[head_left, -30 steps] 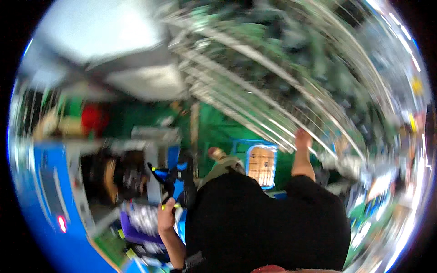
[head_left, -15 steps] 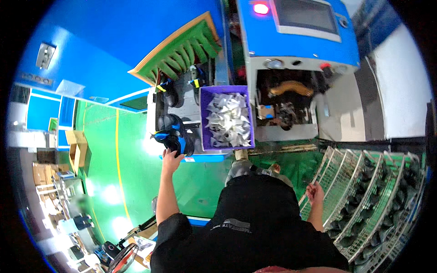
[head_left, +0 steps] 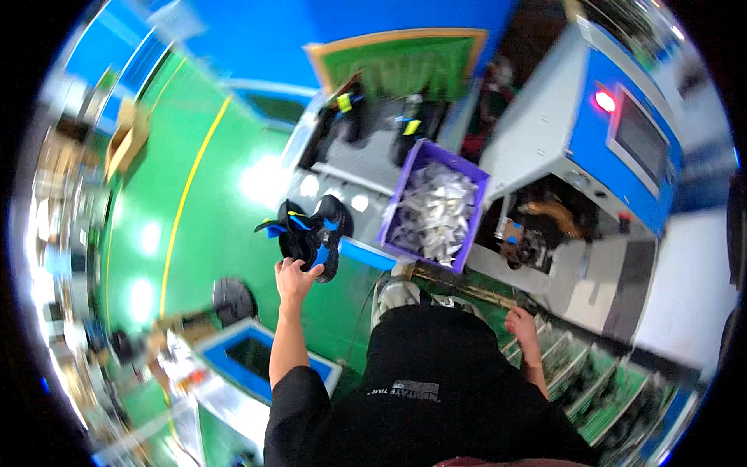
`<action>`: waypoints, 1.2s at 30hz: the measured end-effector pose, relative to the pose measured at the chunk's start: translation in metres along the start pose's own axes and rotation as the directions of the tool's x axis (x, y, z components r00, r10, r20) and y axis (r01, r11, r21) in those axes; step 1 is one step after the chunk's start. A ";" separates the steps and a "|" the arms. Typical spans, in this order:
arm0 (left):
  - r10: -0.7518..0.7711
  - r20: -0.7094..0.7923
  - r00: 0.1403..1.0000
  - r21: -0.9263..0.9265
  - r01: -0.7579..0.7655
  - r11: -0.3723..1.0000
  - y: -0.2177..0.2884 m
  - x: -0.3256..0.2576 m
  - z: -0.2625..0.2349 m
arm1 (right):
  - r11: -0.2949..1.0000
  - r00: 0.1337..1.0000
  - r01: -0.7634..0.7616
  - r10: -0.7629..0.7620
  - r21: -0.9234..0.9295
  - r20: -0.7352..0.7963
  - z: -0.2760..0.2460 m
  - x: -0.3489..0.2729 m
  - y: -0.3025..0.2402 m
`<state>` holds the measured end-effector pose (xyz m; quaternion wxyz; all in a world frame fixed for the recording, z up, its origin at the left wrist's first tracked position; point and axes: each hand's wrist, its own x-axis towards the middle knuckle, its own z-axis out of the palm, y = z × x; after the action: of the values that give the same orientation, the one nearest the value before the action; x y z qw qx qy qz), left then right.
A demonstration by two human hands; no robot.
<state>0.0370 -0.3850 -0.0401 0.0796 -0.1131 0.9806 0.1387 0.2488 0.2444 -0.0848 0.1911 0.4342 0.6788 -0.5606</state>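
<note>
My left hand (head_left: 294,276) is raised in front of me, its fingers (head_left: 305,268) closed on the lower edge of a pair of black shoes with blue trim (head_left: 311,233), which hang above the green floor (head_left: 210,210). Just beyond the shoes lies the grey bench (head_left: 366,167), carrying more dark shoes (head_left: 348,117) at its far side. To the right of the held shoes stands a purple crate (head_left: 405,183) full of crumpled white paper (head_left: 437,214), and past it a blue-and-grey machine (head_left: 599,140). My right hand (head_left: 520,323) hangs low at my side near green racks (head_left: 599,389); whether its fingers are wide or narrow I cannot tell.
</note>
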 end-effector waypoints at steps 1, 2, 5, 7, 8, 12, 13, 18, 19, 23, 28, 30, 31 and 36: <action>-0.052 -0.001 0.999 -0.016 0.052 0.999 -0.019 -0.036 -0.006 | 0.995 1.000 0.021 -0.020 -0.100 0.016 0.004 0.010 -0.004; -0.111 -0.003 0.994 -0.021 0.111 0.994 -0.039 -0.073 -0.013 | 0.987 0.995 0.052 -0.038 -0.154 0.093 0.006 0.013 -0.014; -0.249 0.039 0.968 -0.070 0.252 0.965 -0.102 -0.167 -0.042 | 0.983 0.984 0.067 -0.037 -0.171 0.173 0.017 0.012 -0.028; -0.324 0.016 0.946 0.020 0.323 0.946 -0.139 -0.225 -0.073 | 0.957 0.967 0.116 -0.048 -0.266 0.250 0.026 0.013 -0.034; -0.398 -0.006 0.917 0.081 0.397 0.914 -0.153 -0.268 -0.082 | 0.917 0.958 0.143 -0.034 -0.373 0.285 0.023 0.017 -0.041; -0.711 -0.216 0.669 0.071 0.737 0.672 -0.251 -0.442 -0.094 | 0.592 0.905 0.389 -0.104 -0.706 0.411 0.026 0.012 -0.093; -0.651 -0.483 0.586 0.026 0.752 0.658 -0.258 -0.461 -0.096 | 0.565 0.892 0.424 -0.124 -0.708 0.435 0.025 0.008 -0.104; -0.603 -0.555 -0.574 -0.469 0.814 -0.343 -0.281 -0.479 -0.080 | 0.370 0.799 0.602 -0.273 -0.708 0.536 0.031 0.013 -0.172; -0.601 -0.465 -0.650 -0.574 0.738 -0.354 -0.304 -0.474 -0.066 | 0.388 0.785 0.619 -0.313 -0.683 0.534 0.035 0.009 -0.182; -0.893 -0.429 0.137 -0.376 0.872 0.314 -0.233 -0.279 0.020 | 0.372 0.614 0.770 -0.656 -0.519 0.440 0.060 -0.056 -0.243; -0.366 -0.197 0.910 -0.476 0.238 0.847 -0.050 -0.045 0.108 | -0.079 -0.179 0.678 -0.982 -0.731 -0.060 0.047 -0.075 -0.363; 0.031 -0.166 0.986 -0.451 -0.104 0.886 0.040 0.058 0.108 | -0.120 -0.379 0.524 -0.919 -0.843 -0.105 0.027 -0.049 -0.398; 0.222 -0.158 0.962 -0.420 -0.269 0.867 0.080 0.107 0.110 | -0.091 -0.353 0.407 -0.933 -0.909 -0.065 0.021 -0.034 -0.410; 0.220 -0.041 0.975 -0.606 -0.199 0.770 0.236 0.295 0.143 | -0.112 -0.445 0.099 -0.894 -0.989 0.056 0.021 -0.001 -0.417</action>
<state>-0.2862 -0.1813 -0.1712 0.0389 -0.0205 0.8894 0.4550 -0.0904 0.2271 0.1582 -0.5052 -0.0394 0.8497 0.1458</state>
